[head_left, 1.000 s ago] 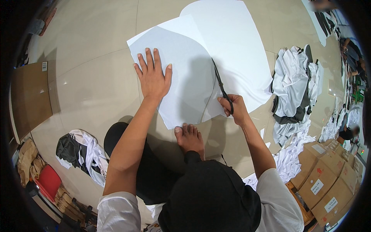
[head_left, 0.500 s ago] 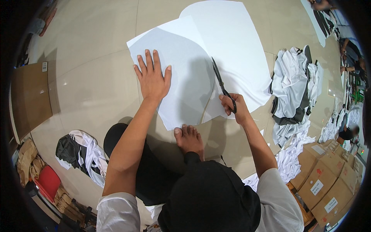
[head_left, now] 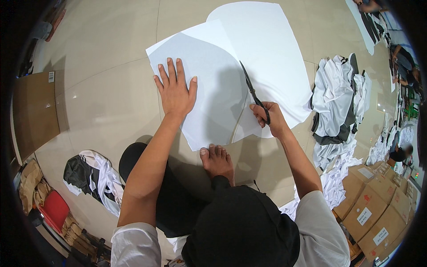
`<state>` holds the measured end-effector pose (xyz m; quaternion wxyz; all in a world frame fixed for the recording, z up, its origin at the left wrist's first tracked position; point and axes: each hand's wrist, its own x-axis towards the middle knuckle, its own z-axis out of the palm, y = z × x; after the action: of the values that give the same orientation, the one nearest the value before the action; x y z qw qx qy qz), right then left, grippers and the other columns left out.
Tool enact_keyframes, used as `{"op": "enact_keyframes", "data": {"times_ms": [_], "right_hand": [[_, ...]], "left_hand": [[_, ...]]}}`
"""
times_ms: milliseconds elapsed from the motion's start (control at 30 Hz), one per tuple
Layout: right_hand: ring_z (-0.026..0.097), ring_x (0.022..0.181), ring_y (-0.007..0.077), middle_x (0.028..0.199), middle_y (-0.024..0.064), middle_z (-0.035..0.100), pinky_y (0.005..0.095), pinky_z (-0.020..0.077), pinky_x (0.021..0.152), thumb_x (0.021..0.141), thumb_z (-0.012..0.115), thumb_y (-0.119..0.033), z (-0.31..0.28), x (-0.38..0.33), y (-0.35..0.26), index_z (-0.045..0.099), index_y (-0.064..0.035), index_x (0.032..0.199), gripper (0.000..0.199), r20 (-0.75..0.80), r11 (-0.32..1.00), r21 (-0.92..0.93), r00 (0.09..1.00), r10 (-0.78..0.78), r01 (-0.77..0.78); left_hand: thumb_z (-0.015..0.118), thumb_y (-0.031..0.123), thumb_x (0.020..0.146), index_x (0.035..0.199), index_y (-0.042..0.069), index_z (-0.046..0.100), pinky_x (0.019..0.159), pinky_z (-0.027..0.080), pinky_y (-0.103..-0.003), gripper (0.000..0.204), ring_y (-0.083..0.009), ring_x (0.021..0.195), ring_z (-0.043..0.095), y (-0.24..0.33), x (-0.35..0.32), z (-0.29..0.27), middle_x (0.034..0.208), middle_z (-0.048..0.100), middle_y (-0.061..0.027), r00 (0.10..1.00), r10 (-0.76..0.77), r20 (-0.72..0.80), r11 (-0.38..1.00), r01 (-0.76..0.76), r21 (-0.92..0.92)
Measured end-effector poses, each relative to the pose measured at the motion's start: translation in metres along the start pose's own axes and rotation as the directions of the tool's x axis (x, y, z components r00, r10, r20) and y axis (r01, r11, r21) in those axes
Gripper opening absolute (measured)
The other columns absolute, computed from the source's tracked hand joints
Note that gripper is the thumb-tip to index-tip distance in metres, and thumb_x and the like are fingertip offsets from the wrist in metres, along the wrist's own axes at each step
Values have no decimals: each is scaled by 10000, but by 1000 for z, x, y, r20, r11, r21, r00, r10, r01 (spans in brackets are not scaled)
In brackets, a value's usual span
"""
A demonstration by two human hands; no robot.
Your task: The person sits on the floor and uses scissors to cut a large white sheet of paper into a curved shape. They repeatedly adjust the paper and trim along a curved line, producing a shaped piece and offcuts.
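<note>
With fingers spread, my left hand (head_left: pixel 175 91) lies flat on a light grey curved-edged pattern piece (head_left: pixel 213 84), which rests over white sheet material (head_left: pixel 271 53) on the floor. My right hand (head_left: pixel 270 118) grips black scissors (head_left: pixel 251 87) by the handles. Their blades point up and slightly left, along the curved right edge of the grey piece. Below the scissors, a cut gap runs down that edge. My bare foot (head_left: pixel 216 160) touches or nearly touches the lower edge of the grey piece.
Piled white and black fabric (head_left: pixel 336 95) lies to the right, above white scraps (head_left: pixel 327 187). Cardboard boxes (head_left: pixel 371 209) stack at the lower right. A smaller fabric pile (head_left: pixel 95 175) sits at left, near a large carton (head_left: pixel 35 113). Other people (head_left: pixel 402 64) are at the far right.
My right hand and the scissors have advanced slightly up and left along the curved edge. My left hand stays in place.
</note>
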<state>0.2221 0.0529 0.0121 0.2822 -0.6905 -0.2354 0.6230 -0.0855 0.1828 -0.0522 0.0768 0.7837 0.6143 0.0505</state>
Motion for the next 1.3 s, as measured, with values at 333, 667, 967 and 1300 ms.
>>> {"op": "enact_keyframes", "data": {"times_ms": [333,667,967,1300], "right_hand": [[512,514,87,652,0,584,267,392,468,962,849,-338,-2,1,3,724,-2,811,389,-12,999,-33,1000,-12,12],[488,499,62,629,-20,565,262,377,461,972,848,-276,-10,2,2,686,-48,767,347,4,992,-122,1000,-9,10],[490,499,67,633,-20,575,260,382,462,965,875,-272,-28,8,2,686,-52,776,346,11,971,-241,1000,-4,7],[507,532,81,657,-7,580,265,410,495,983,842,-322,-31,14,-15,669,-68,796,359,80,993,-113,996,30,-21]], "left_hand": [[439,551,1143,1779,61,251,1358,49,-685,825,-518,1701,85,0,0,0,1845,195,-246,1000,4,-17,1000,-4,-28],[432,552,1146,1780,70,248,1359,49,-679,817,-513,1702,83,-1,0,2,1849,185,-237,1000,4,-22,1000,-5,-12],[433,552,1145,1785,83,235,1362,48,-677,818,-507,1705,79,0,0,0,1851,185,-230,1000,-1,-13,1000,1,-16],[439,549,1143,1782,69,243,1361,46,-677,823,-509,1705,75,-1,0,1,1849,183,-238,1000,-3,-12,1000,2,-14]]}}
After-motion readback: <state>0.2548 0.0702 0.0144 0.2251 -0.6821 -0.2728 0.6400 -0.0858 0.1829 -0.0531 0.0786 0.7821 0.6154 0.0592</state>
